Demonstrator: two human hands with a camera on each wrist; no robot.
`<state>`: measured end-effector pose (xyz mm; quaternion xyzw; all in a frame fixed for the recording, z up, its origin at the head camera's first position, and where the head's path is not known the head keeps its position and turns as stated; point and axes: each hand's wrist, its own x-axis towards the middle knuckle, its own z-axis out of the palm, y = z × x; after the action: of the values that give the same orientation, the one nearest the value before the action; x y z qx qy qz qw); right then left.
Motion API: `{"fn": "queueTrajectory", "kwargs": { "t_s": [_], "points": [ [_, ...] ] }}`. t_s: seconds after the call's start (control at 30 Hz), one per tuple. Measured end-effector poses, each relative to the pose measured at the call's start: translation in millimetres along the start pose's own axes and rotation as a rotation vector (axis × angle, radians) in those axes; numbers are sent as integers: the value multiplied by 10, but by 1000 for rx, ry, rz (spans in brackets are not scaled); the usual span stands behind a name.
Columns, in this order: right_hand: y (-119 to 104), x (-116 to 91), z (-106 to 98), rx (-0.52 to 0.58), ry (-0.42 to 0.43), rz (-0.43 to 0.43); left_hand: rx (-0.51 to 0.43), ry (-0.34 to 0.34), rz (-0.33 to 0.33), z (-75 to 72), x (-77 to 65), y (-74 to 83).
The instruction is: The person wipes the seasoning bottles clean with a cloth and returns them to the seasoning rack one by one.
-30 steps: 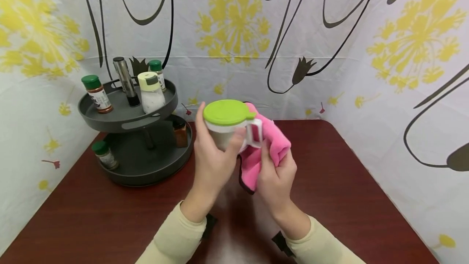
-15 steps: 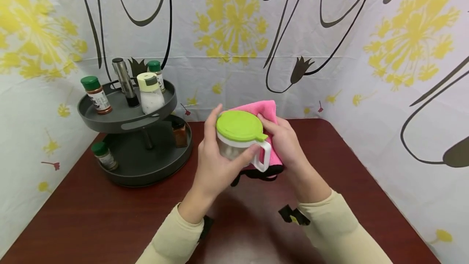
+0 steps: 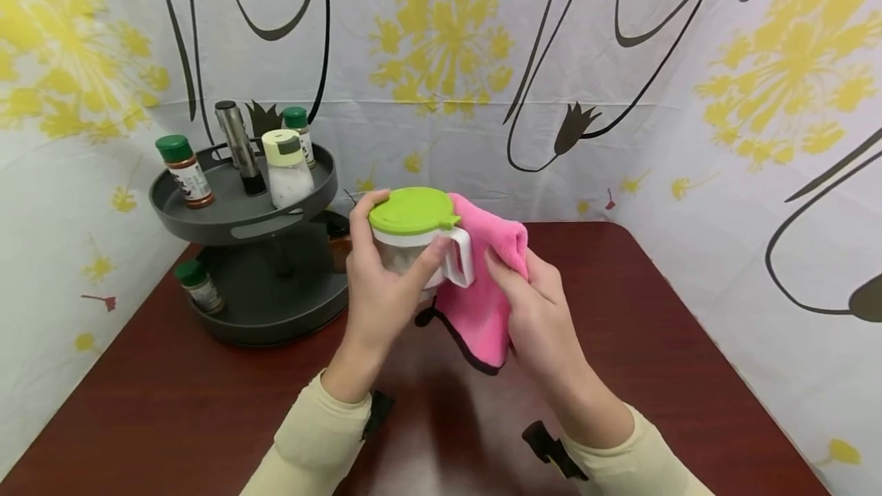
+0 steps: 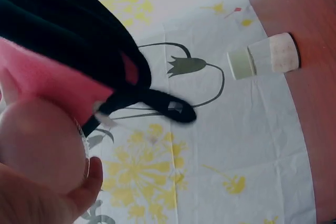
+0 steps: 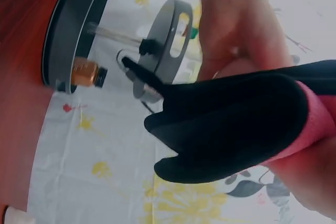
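My left hand grips a clear jar with a lime-green lid and a white handle, holding it above the table. In the left wrist view the round base of the jar shows, with fingers curled round its side. My right hand pinches a folded pink cloth with dark trim, thumb on the near face. The cloth hangs just right of the jar, behind its handle. Dark folds of the cloth cover most of the right hand in the right wrist view.
A grey two-tier turntable stands at the left, with several spice bottles on its tiers. A shaker with a pale green cap stands on the table, seen in the left wrist view. Patterned fabric walls surround the dark red table.
The right hand wiped the cloth up around the jar's far side, then drew back down to the right. The jar tipped toward me, then came upright and shifted left. Both holds stay.
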<state>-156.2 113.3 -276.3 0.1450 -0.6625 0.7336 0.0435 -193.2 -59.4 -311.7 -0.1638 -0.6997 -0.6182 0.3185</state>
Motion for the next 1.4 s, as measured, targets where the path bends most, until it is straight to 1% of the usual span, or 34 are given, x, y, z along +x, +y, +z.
{"fn": "queueTrajectory", "kwargs": {
  "t_s": [0.07,0.13,0.2,0.27,0.33,0.4,0.5,0.6,0.67,0.73,0.83,0.9,0.93,1.0,1.07,1.13,1.2,1.27,1.33,1.4],
  "points": [
    [4,92,-27,-6,4,11,6,-34,2,-6,-13,15],
    [13,206,-67,9,2,46,11,-78,18,3,-36,25],
    [24,303,-101,39,1,84,-6,-124,33,22,-59,30],
    [28,347,-112,57,4,111,-28,-152,37,43,-73,21],
    [17,327,-90,47,13,109,-41,-144,19,55,-75,6],
    [-13,255,-45,16,28,90,-49,-102,-5,50,-59,-14],
    [-73,103,10,-31,29,62,-32,-33,-48,30,-30,-41],
    [-130,21,25,-68,19,48,-8,0,-70,-5,-24,-53],
    [-144,41,16,-78,18,53,-20,-12,-54,-18,-45,-49],
    [-128,116,-9,-59,15,78,-41,-55,4,-18,-76,-39],
    [-77,237,-61,0,6,128,-73,-141,90,14,-100,-25],
    [-56,256,-89,16,9,163,-83,-187,114,45,-97,-28],
    [-55,243,-92,17,11,172,-80,-197,113,57,-91,-31],
    [-78,177,-74,35,20,172,-71,-178,96,74,-76,-44],
    [-122,77,-35,33,31,147,-47,-128,81,81,-59,-55],
    [-172,-23,13,37,25,97,-18,-66,75,77,-30,-53],
    [-221,-97,52,19,28,41,-19,-20,70,73,-8,-41],
    [-250,-119,64,-4,45,7,-39,-19,69,71,-8,-10],
    [-250,-83,46,-17,65,-1,-61,-56,78,70,-33,22],
    [-224,0,2,-9,69,24,-61,-104,100,68,-72,55]
  ]
}}
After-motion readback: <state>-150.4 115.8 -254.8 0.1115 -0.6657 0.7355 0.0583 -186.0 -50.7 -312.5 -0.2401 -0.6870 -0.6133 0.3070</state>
